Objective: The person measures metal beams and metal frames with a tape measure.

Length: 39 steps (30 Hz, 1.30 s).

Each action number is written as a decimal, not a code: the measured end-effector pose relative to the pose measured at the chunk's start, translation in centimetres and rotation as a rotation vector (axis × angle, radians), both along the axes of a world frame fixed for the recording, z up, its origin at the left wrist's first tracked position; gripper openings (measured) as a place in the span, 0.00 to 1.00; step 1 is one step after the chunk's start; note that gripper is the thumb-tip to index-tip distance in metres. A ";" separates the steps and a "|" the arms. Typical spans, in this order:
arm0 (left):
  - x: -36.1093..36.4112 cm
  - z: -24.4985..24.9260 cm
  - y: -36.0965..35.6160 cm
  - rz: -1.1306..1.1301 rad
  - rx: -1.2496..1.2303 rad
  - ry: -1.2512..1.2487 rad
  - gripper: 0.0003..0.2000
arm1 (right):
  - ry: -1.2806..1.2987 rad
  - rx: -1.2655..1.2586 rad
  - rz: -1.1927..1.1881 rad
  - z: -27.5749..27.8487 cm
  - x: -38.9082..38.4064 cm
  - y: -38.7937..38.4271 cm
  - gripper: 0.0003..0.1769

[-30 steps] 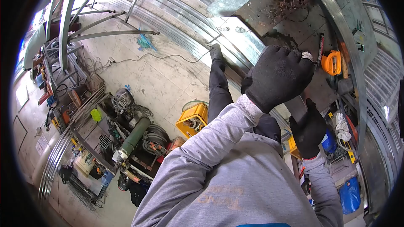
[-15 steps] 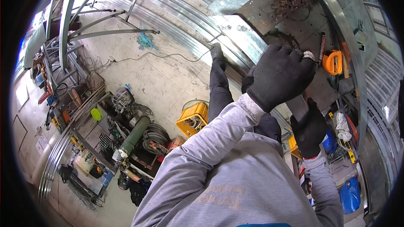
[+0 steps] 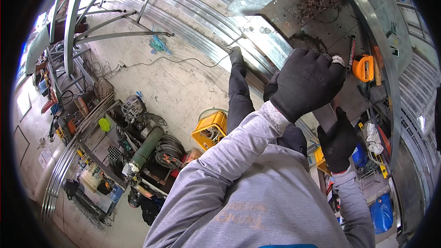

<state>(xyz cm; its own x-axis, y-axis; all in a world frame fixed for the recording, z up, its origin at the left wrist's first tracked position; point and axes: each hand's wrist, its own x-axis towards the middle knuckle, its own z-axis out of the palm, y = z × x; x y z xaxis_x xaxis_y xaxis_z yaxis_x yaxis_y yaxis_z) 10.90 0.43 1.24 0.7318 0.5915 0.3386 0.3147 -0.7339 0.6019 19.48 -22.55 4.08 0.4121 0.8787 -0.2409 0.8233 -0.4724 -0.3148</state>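
My left hand (image 3: 308, 85), in a black glove, is closed in a fist above the work surface. A small whitish bit shows at its far edge; whatever the fist holds is hidden beneath it. My right hand (image 3: 338, 144), also gloved in black, is closed around the near end of a flat grey metal piece (image 3: 326, 117). That piece runs from the right hand up under the left fist, and its far end is out of sight. Just beyond the hands lies a dark metal surface (image 3: 342, 94).
An orange tape measure (image 3: 363, 68) and a red marker (image 3: 352, 48) lie right of my left hand. A curved-looking steel bar (image 3: 388, 64) crosses at the right. Yellow crate (image 3: 210, 130), green gas cylinder (image 3: 147, 149) and steel tubes (image 3: 183, 18) stand or lie on the left side.
Almost nothing differs; my left fist has shifted very slightly to the right. The right hand keeps its place on the metal piece.
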 end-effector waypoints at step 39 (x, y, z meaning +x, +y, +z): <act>0.2 0.2 0.0 0.010 0.043 0.115 0.06 | 0.050 -0.065 -0.042 0.8 -0.1 0.1 0.44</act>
